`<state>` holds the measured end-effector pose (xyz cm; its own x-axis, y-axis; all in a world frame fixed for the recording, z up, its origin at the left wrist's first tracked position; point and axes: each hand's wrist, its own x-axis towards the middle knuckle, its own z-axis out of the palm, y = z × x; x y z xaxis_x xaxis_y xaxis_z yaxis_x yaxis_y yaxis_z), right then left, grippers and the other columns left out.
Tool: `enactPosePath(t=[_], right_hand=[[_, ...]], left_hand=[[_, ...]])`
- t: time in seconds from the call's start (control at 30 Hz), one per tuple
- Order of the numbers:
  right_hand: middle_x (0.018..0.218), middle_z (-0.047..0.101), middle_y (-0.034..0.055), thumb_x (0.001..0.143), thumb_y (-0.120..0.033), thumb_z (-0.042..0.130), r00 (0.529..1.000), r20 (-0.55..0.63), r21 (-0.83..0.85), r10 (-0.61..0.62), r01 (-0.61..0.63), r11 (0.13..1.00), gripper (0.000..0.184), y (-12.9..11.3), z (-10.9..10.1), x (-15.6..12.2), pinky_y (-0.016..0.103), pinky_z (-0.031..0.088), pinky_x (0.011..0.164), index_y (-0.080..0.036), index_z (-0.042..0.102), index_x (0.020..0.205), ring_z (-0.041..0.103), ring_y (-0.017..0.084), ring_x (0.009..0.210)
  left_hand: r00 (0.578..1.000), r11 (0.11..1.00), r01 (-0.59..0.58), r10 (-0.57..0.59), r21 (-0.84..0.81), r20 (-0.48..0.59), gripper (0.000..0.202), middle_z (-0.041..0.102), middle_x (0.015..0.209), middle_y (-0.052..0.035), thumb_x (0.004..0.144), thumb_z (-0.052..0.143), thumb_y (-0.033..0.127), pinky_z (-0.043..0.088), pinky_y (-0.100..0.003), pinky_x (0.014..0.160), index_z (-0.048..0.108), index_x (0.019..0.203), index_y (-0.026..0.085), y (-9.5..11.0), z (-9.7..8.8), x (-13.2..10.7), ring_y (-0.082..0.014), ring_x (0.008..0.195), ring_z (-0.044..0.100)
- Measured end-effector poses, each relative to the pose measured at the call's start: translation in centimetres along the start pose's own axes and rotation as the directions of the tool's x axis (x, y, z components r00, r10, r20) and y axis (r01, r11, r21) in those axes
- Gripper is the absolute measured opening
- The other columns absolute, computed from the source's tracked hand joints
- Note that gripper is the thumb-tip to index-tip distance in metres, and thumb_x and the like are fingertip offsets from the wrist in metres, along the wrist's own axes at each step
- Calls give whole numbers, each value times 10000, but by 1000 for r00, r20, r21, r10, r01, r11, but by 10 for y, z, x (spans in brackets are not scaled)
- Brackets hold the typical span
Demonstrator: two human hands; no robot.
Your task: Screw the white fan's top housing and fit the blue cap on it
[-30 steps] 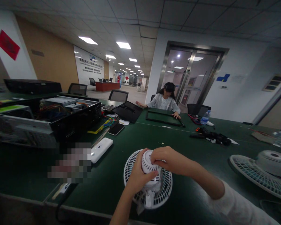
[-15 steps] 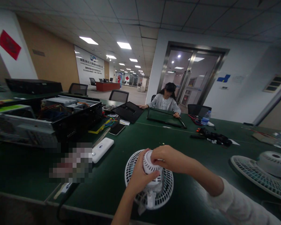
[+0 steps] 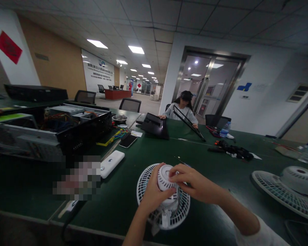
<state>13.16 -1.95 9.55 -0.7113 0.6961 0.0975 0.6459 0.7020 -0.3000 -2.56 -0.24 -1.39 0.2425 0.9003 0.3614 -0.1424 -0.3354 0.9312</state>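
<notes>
A small white electric fan lies face down on the green table, its round grille (image 3: 185, 209) underneath and its white motor housing (image 3: 164, 175) on top. My left hand (image 3: 152, 192) is wrapped around the left side of that housing, thumb across the front. My right hand (image 3: 195, 183) is bent over the top right of the housing, fingertips close together and touching it. Whatever those fingertips pinch, if anything, is hidden. Behind the fan lies a thin screwdriver-like tool (image 3: 182, 161), partly covered by my right hand.
A second white fan (image 3: 284, 191) lies at the right. To the left are an opened computer case (image 3: 84, 133), a phone (image 3: 128, 140) and a white power bank (image 3: 113, 164). Across the table a person (image 3: 183, 106) handles a black frame (image 3: 187, 121) and a dark panel (image 3: 155, 125).
My right hand has shifted slightly right and lower, its fingers less curled over the housing top. My left hand stays put. Across the table, the person has tilted up the frame and moved the panel.
</notes>
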Motion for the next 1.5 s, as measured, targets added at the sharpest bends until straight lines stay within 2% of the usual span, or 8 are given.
enactPosePath(t=[0.27,0.4,0.57,0.77,0.93,1.03,1.23,1.5], right_hand=[[1267,511,77,873,-242,427,937,-316,37,147,-142,989,358,34,22,-44,383,372,982,-238,503,1224,454,184,1173],[1233,541,112,811,-263,427,603,-547,-66,580,-722,689,389,109,47,-96,401,369,983,-168,534,1172,478,228,1160],[1079,621,198,716,-176,383,404,-574,-56,712,-887,458,399,171,78,-156,513,410,894,-97,593,1046,561,321,1048],[1012,677,95,717,-137,368,422,-503,-99,754,-895,435,391,188,91,-185,374,454,896,-190,635,998,615,230,977],[1081,634,164,757,-98,360,426,-488,-138,762,-900,415,388,195,92,-179,392,410,936,-97,620,1046,584,260,1024],[1144,579,197,784,-83,380,455,-485,-164,747,-886,433,375,194,89,-158,437,364,965,-69,584,1098,528,289,1092],[1194,530,80,865,-296,510,652,-362,-175,666,-749,639,309,192,85,-73,443,437,871,-173,519,1147,530,214,1042],[1106,560,69,866,-316,511,620,-380,5,686,-741,672,291,187,77,-18,380,494,763,-164,527,1114,574,178,915]], left_hand=[[999,999,36,-36,-1,-17,706,446,1290,-99,652,710,231,323,-427,1025,361,1265,208,-2,0,-1,-275,1198,434],[997,997,72,-72,-15,-7,749,447,1302,-102,641,722,271,350,-435,1007,347,1287,218,-4,-2,-1,-292,1191,444],[997,996,80,-81,-30,-13,720,453,1281,-98,645,714,269,376,-446,982,364,1273,225,-3,0,-1,-296,1167,459],[993,990,109,-112,-84,-32,724,495,1234,-96,622,716,264,420,-441,930,374,1260,229,-1,3,-1,-297,1122,496],[995,995,96,-96,-26,-26,725,489,1249,-91,629,711,300,394,-423,963,368,1263,217,-2,2,0,-285,1145,483],[997,997,79,-79,-11,-27,729,478,1268,-90,626,714,297,351,-413,1010,369,1262,202,-4,1,0,-276,1172,463],[994,993,110,-111,-36,-8,759,480,1275,-93,635,711,293,382,-414,991,341,1292,209,0,0,-1,-285,1173,463],[995,992,97,-99,-82,-19,769,469,1278,-105,610,732,244,375,-437,987,353,1278,213,1,0,-2,-296,1163,467]])
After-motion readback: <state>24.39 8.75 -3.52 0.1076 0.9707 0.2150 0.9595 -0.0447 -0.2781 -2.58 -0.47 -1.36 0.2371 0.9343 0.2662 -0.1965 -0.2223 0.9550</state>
